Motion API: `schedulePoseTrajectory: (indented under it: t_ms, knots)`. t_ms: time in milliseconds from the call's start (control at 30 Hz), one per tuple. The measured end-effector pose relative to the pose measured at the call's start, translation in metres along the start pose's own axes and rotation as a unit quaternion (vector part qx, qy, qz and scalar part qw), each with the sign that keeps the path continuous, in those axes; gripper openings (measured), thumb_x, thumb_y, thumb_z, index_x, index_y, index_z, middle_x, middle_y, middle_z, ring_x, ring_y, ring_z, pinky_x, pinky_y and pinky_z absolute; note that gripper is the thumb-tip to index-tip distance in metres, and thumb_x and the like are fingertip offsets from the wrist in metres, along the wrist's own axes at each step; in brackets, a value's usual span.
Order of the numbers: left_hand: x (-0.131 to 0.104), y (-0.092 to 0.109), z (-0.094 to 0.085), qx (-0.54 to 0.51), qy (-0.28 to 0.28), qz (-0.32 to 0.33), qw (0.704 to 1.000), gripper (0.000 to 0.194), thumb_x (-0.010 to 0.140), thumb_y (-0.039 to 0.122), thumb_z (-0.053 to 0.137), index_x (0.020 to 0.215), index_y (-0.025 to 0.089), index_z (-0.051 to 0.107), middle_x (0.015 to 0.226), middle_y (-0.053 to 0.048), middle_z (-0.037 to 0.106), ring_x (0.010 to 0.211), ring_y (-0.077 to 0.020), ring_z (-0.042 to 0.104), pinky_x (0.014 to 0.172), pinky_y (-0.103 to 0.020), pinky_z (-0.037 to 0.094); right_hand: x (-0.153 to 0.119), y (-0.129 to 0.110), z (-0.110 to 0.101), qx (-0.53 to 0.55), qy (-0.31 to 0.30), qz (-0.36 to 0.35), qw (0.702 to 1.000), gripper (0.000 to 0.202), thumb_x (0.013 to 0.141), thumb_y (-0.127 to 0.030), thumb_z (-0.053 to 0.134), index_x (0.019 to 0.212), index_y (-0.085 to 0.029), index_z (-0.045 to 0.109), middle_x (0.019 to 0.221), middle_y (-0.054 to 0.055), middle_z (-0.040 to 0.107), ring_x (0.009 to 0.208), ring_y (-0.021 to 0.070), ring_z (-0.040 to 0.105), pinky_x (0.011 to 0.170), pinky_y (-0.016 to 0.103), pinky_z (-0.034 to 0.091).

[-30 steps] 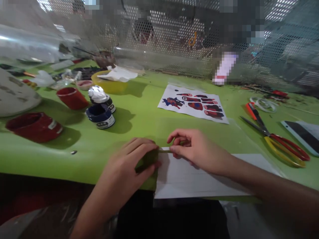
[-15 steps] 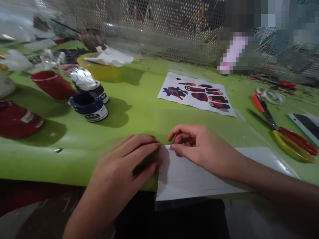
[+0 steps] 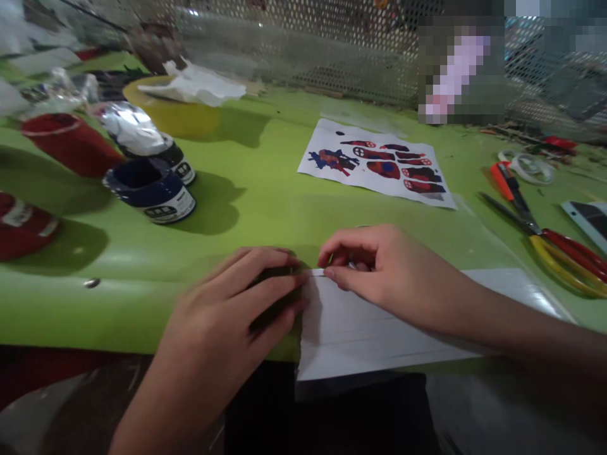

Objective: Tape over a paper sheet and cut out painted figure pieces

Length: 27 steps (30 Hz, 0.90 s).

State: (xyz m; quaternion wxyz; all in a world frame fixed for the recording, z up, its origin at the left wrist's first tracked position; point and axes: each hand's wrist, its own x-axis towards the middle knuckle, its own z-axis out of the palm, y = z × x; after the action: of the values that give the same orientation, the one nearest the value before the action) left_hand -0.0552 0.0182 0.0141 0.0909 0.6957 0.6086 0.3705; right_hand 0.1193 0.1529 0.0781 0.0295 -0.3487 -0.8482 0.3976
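Note:
A white sheet of paper (image 3: 351,344) with faint lines lies at the table's front edge and overhangs it slightly. Along its far edge runs a narrow strip that looks folded. My right hand (image 3: 374,268) is closed, thumb and index finger pinching that far edge near the left corner. Something small and shiny shows among its curled fingers, too hidden to name. My left hand (image 3: 237,309) rests with its fingers apart, fingertips touching the paper's left corner. Beyond both hands lies a printed sheet (image 3: 374,165) with red, blue and black shapes.
Scissors (image 3: 540,230), an orange-handled cutter (image 3: 505,183), a tape roll (image 3: 531,167) and a phone-like object (image 3: 590,221) lie right. Left stand a blue paint jar (image 3: 149,193), a foil-topped jar (image 3: 137,129), red containers (image 3: 71,145) and a yellow bowl (image 3: 190,120). Behind is a perforated metal panel (image 3: 341,54).
The view has shifted slightly, so the jars sit farther left and higher in it. Both hands stay at the paper's far left corner with almost the same pose.

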Motion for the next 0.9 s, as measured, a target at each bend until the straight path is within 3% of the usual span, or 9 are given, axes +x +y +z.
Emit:
schedulePoseTrajectory:
  t_ms: [133,233,400,700,900]
  knots:
    - [0.004,0.003,0.002,0.047,-0.007,-0.015,0.999,0.020,0.100,0.030,0.057,0.117,0.027,0.066,0.124,-0.004,0.067,0.109,-0.0245,0.064,0.090,-0.041,0.054,0.001,0.000,0.000,-0.019,0.001,-0.009,1.000,0.013,0.087,-0.019,0.064,0.088,-0.024,0.075,0.079,-0.002,0.074,0.066,0.0135,0.061,0.059,0.027,0.042]
    - [0.010,0.007,0.004,0.071,-0.008,-0.021,0.997,0.019,0.100,0.035,0.056,0.112,0.026,0.067,0.118,-0.005,0.068,0.107,-0.0266,0.062,0.085,-0.043,0.052,0.002,-0.001,0.001,-0.040,0.001,-0.007,0.999,0.010,0.086,-0.021,0.065,0.085,-0.024,0.075,0.075,-0.002,0.072,0.063,0.0132,0.059,0.057,0.027,0.039]
    - [0.015,0.011,0.005,0.054,-0.002,-0.027,0.998,0.016,0.100,0.035,0.057,0.103,0.025,0.069,0.111,-0.004,0.068,0.103,-0.0253,0.061,0.082,-0.041,0.051,0.004,-0.004,0.002,-0.074,0.009,-0.007,0.997,0.008,0.084,-0.021,0.066,0.079,-0.022,0.073,0.069,-0.002,0.069,0.060,0.0127,0.056,0.053,0.027,0.035]
    - [0.014,0.012,0.006,0.034,0.028,-0.018,0.999,0.007,0.095,0.021,0.064,0.100,0.023,0.067,0.107,-0.003,0.068,0.102,-0.0218,0.061,0.086,-0.038,0.051,0.002,-0.004,0.005,-0.074,0.030,-0.022,0.997,0.010,0.083,-0.015,0.066,0.076,-0.022,0.071,0.065,-0.005,0.065,0.055,0.0093,0.049,0.052,0.025,0.034]
    - [0.013,0.013,0.006,0.040,0.026,-0.024,0.999,0.003,0.096,0.026,0.065,0.098,0.024,0.066,0.109,-0.002,0.068,0.100,-0.0210,0.061,0.084,-0.039,0.050,0.002,-0.003,0.004,-0.078,0.026,-0.030,0.996,0.010,0.084,-0.016,0.066,0.078,-0.022,0.071,0.066,-0.005,0.065,0.056,0.0097,0.050,0.053,0.027,0.033]
